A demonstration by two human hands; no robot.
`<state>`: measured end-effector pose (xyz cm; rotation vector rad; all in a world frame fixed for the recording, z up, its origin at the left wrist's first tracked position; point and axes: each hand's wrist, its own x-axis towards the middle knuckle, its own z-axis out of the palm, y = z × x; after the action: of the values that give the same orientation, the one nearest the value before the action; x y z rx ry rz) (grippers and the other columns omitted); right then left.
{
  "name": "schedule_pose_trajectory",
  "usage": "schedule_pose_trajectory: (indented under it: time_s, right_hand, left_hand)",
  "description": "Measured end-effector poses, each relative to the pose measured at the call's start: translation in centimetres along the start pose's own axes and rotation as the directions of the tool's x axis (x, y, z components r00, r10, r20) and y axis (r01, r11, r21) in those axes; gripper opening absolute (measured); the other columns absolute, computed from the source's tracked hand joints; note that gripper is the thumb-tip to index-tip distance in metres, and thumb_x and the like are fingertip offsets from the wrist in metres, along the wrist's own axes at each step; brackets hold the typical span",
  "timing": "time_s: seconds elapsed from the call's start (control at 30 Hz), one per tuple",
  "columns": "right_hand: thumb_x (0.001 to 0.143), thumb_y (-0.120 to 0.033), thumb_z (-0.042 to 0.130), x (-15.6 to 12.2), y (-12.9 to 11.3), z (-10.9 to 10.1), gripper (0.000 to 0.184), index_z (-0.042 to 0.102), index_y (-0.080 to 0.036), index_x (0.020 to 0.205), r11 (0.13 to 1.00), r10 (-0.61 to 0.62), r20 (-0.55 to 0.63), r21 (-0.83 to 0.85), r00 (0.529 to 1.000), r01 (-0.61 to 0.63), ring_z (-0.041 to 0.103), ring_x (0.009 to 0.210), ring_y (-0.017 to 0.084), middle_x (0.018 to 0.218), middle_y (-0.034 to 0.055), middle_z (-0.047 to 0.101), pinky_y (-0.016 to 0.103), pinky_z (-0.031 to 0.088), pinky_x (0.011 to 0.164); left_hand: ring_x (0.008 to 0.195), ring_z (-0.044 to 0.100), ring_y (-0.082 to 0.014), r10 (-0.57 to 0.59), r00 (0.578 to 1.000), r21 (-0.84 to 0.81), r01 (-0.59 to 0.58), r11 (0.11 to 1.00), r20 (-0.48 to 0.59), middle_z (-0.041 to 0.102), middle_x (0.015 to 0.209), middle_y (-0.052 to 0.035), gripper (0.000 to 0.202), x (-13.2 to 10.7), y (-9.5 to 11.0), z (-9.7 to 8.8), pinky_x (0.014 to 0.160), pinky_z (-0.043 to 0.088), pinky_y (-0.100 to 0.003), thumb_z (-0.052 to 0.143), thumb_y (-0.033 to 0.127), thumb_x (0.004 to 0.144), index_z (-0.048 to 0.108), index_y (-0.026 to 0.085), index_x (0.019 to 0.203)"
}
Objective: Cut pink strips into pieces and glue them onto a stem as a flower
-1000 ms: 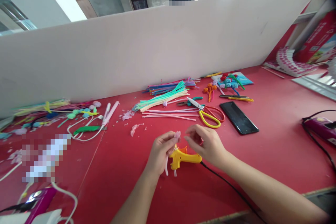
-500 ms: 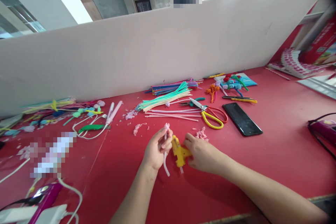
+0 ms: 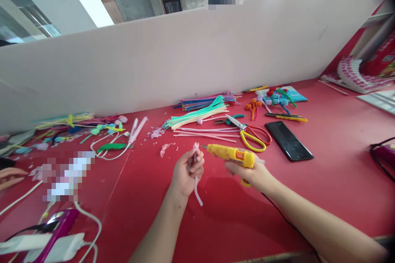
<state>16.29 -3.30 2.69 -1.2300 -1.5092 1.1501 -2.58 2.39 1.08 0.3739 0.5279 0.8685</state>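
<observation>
My left hand (image 3: 189, 169) is closed around a pale pink pipe cleaner (image 3: 198, 193), whose stem hangs below the fingers and whose pink top pokes out above them. In my right hand (image 3: 251, 172) is a yellow glue gun (image 3: 230, 154), gripped by its handle. Its nozzle points left and lies close to the pink top; whether they touch I cannot tell. Beyond the hands lie several loose pink pipe cleaners (image 3: 205, 134) and scissors (image 3: 251, 133) with one red and one yellow handle loop.
Bundled pipe cleaners (image 3: 197, 114) lie before the white partition (image 3: 191, 61). A black phone (image 3: 289, 140) rests to the right. At left are a pink hot tool (image 3: 137, 130), a green-handled knife (image 3: 111, 147) and a power strip (image 3: 66, 246). Another person's hand (image 3: 10, 176) shows at the left edge.
My right hand has raised and turned the glue gun from upright to level, nozzle toward the pink piece. My left hand keeps its hold. Another person's hand has appeared at far left.
</observation>
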Motion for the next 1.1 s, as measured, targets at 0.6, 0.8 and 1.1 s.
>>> schedule_pose_trajectory:
  time_s: [0.6,0.8,1.1]
  right_hand:
    - [0.081,-0.04,0.044,0.21,0.22,0.35,0.029,0.05,-0.018,0.062,0.998,-0.013,-0.031,-0.065,0.999,0.011,0.033,0.042,0.005,0.049,-0.0055,0.038,0.018,0.029,0.037]
    - [0.081,-0.039,0.045,0.29,0.15,0.47,0.03,0.045,-0.018,0.06,0.997,-0.025,-0.058,-0.074,0.998,0.021,0.03,0.042,0.005,0.048,-0.0063,0.033,0.018,0.027,0.036]
    - [0.08,-0.041,0.045,0.27,0.4,0.41,0.034,0.038,-0.018,0.055,0.997,0.018,-0.05,-0.073,0.999,-0.021,0.033,0.041,0.005,0.046,-0.0065,0.037,0.019,0.028,0.039]
  left_hand:
    - [0.038,0.025,0.0005,-0.029,0.999,0.037,0.029,0.999,-0.015,0.042,0.061,0.0031,0.012,0.07,-0.54,-0.21,0.03,0.021,-0.01,0.051,0.021,0.076,0.052,0.01,0.07]
    - [0.037,0.026,0.0006,-0.031,0.999,0.06,0.033,0.998,-0.033,0.041,0.06,0.0035,0.011,0.01,-0.48,-0.04,0.03,0.021,-0.01,0.052,0.02,0.075,0.053,0.01,0.071]
    - [0.037,0.025,0.0004,-0.038,0.999,0.043,0.038,0.998,-0.019,0.041,0.06,0.0032,0.011,0.05,-0.55,-0.19,0.029,0.022,-0.01,0.051,0.02,0.076,0.054,0.01,0.072]
